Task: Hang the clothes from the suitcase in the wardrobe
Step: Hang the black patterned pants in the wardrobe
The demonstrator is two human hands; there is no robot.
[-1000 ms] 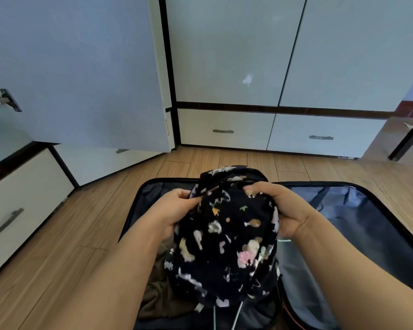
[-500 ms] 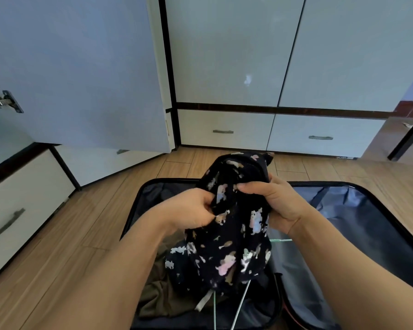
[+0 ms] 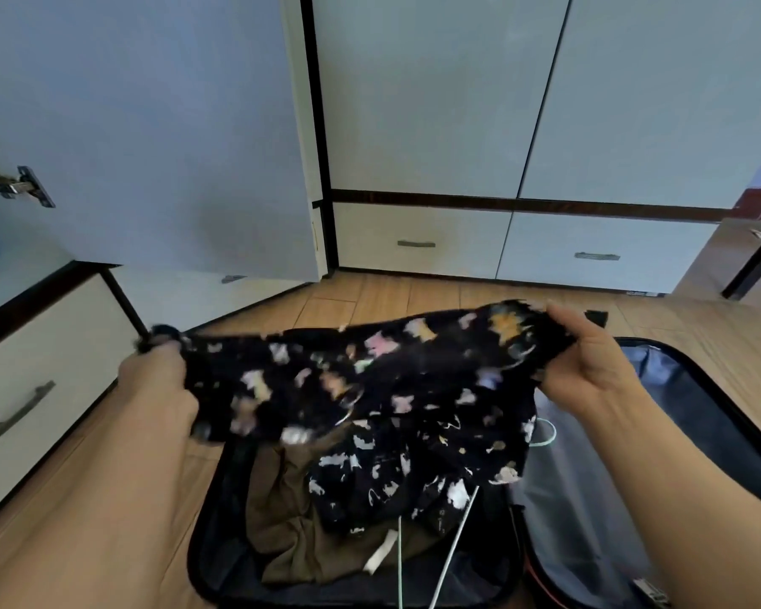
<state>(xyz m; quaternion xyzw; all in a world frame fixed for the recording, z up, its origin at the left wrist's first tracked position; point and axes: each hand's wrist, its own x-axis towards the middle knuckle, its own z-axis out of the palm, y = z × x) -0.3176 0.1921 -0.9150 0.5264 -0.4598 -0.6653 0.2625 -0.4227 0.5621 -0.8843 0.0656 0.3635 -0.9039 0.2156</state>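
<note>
**Printed garment stretched out over the open suitcase**

The left hand grips one end of a black printed garment, its fingers curled round a bunched edge, though motion blur hides exactly how they lie. The right hand pinches the other end, thumb on top and fingers underneath. Between them the cloth is pulled into a wide band, its lower part sagging onto an olive-brown garment in the suitcase, which lies open on the wooden floor. Thin hanger wires show below the drooping cloth.

The fabric looks light, thin and limp: it will fold and slip rather than hold a shape, so it is best taken at the shoulders or collar, one in each hand, to find the neck opening for a hanger. Beyond the suitcase stands the wardrobe, with one door swung open on the left.
</note>
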